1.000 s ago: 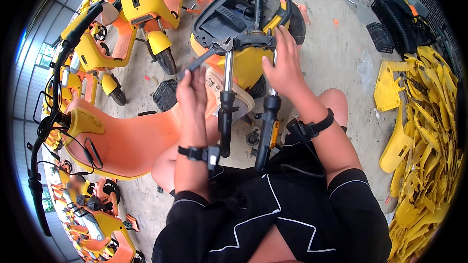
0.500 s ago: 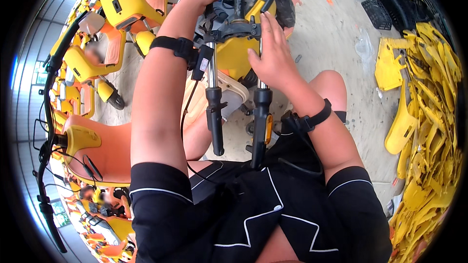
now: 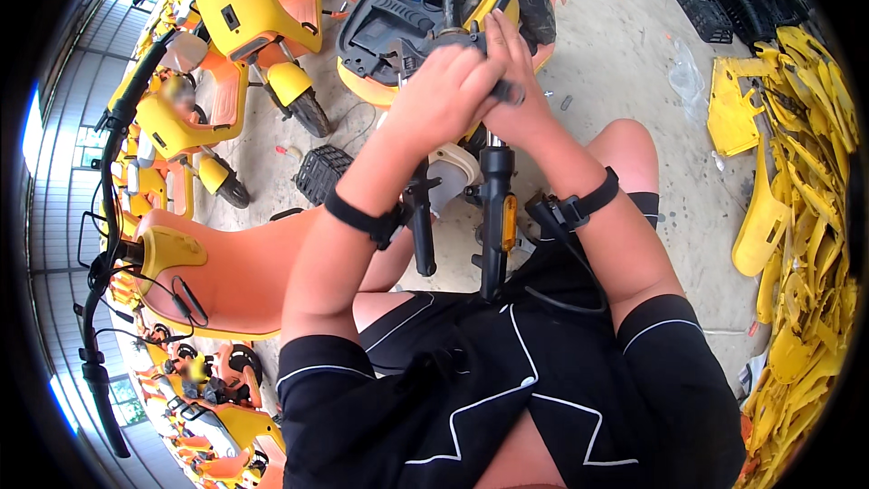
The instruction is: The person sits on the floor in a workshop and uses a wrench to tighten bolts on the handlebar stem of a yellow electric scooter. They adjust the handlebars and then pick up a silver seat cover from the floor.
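Observation:
My left hand [image 3: 439, 95] is closed around a dark tool with a round, cylindrical end [image 3: 510, 91] that sticks out toward my right hand. It is at the upper clamp of a scooter's front fork, and most of the tool is hidden in the grip. My right hand [image 3: 523, 95] lies along the right side of the clamp, fingers stretched forward and together. Below the hands hang the black right fork leg [image 3: 494, 217], with an orange reflector [image 3: 509, 223], and the left fork leg [image 3: 423, 228]. Behind them is the yellow scooter body with an open black compartment [image 3: 389, 14].
To my left stands an orange scooter body [image 3: 244, 258] with black handlebars [image 3: 107, 217]. Several yellow scooters [image 3: 240, 9] stand beyond it. A pile of yellow panels [image 3: 801, 235] lies at the right. Black baskets [image 3: 704, 16] and a clear plastic bag [image 3: 686, 72] rest on the floor.
My left hand has come back from the far left of the scooter to the fork clamp, with a dark tool in it. The right hand stays by the clamp.

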A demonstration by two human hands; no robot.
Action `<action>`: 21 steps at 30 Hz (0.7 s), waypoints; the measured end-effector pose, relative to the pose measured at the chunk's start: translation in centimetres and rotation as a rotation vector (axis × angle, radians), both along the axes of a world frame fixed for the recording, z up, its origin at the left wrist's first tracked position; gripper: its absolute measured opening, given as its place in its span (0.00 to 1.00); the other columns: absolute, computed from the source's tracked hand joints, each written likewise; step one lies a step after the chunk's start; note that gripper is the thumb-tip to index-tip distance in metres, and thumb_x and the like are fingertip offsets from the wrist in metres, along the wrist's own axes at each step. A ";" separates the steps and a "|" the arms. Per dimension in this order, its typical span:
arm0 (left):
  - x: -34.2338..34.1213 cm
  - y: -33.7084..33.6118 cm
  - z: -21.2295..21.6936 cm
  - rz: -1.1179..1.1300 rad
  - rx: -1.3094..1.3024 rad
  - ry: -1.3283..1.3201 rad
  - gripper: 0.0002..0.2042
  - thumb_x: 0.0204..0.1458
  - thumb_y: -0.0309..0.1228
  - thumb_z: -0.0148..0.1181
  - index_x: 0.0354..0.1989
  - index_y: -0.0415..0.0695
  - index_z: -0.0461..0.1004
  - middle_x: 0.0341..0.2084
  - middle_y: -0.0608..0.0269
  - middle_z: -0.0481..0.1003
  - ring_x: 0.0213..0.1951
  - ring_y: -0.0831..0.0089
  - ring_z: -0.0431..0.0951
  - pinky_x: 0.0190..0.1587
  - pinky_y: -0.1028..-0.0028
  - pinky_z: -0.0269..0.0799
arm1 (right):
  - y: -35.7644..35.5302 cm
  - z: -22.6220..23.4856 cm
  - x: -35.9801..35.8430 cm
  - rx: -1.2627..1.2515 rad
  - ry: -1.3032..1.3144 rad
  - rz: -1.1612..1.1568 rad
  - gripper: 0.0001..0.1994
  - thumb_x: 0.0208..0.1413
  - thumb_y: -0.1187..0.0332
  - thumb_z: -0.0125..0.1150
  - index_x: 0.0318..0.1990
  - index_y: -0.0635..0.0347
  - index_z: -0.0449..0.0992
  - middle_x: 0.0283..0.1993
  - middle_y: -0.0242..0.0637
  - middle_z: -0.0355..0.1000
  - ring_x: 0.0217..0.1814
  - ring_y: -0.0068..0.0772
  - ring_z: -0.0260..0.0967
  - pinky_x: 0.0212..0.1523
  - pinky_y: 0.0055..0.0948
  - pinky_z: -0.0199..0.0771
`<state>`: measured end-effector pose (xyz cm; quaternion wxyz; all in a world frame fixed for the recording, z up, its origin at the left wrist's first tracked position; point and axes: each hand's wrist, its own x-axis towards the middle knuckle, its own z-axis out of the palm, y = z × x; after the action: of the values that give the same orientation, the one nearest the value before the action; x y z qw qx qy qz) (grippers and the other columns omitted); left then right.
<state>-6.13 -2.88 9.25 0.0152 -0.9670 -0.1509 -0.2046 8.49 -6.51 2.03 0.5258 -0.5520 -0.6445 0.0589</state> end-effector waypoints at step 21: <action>-11.4 0.4 -8.4 0.373 -1.336 -1.754 0.18 0.71 0.32 0.45 0.60 0.29 0.64 0.59 0.47 0.73 0.63 0.58 0.72 0.67 0.61 0.70 | -0.1 0.1 0.0 -0.061 0.021 0.027 0.37 0.55 0.74 0.55 0.73 0.71 0.50 0.76 0.57 0.46 0.79 0.62 0.43 0.77 0.49 0.47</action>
<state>-17.56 -2.46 0.82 -0.5887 -0.2644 -0.3316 -0.6882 8.50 -6.64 2.14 0.5146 -0.5585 -0.6441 0.0916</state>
